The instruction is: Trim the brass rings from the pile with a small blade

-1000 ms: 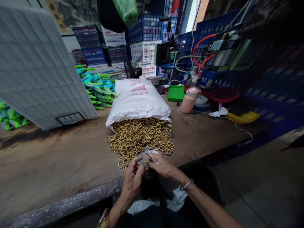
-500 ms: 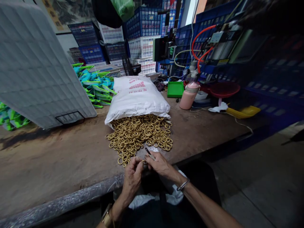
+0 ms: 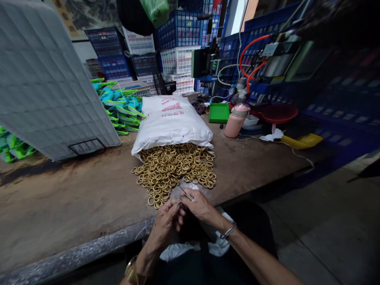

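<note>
My right hand (image 3: 199,206) is closed around a slim knife-like tool (image 3: 186,193), its thin dark end pointing up and away toward the rings. Thumb and fingers of my left hand (image 3: 168,217) pinch a brass-coloured ring (image 3: 179,202), of which only a sliver shows between the fingertips. Both hands meet at the table's front edge, fingertips almost touching. Just beyond them spreads a heap of brass-coloured rings (image 3: 169,168), spilling from the mouth of a white woven sack (image 3: 175,122) with red print.
On the brown table (image 3: 74,206), a large grey padded panel (image 3: 56,79) stands at left before green and blue plastic pieces (image 3: 121,105). To the right are a green tray (image 3: 219,113), a pink bottle (image 3: 236,122) and a yellow scoop (image 3: 303,140). Stacked crates (image 3: 179,29) fill the back.
The tool in my right hand has turned, so its blade now looks thinner. My left hand has rolled slightly, with its lower fingers spreading below the pinch. The heap and sack look unchanged.
</note>
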The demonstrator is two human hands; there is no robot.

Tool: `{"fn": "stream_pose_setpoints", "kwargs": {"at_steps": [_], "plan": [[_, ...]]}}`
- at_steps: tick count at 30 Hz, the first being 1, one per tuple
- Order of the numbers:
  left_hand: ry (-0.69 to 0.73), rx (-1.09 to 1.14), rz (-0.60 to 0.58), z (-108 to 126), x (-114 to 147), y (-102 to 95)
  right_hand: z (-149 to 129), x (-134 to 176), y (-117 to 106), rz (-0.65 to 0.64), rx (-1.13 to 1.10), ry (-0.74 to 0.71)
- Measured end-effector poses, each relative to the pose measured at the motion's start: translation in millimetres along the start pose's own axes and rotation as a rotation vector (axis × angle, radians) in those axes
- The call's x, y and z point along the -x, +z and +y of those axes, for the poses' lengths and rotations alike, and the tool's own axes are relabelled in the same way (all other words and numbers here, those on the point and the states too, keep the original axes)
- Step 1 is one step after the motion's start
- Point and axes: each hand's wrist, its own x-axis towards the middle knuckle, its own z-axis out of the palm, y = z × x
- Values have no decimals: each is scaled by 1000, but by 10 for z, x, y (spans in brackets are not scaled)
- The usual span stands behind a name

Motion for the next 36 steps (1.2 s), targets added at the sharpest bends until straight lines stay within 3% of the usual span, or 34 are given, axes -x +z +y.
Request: {"fn": "stream_pose_setpoints", "kwargs": {"at_steps": [9, 14, 22, 30, 36], "plan": [[-47, 158, -10, 17, 84, 15, -33, 11, -5, -57, -124, 26], [-5, 195, 30, 16, 75, -3, -14, 31, 12, 18, 135, -16], [48, 121, 86, -6, 55, -43, -1, 131, 52, -91, 478, -129], [68, -42, 166, -2, 73, -52, 69, 116, 87, -114, 634, -120], [30, 116, 115, 42, 158, -31, 89, 14, 59, -33, 763, -91]]}}
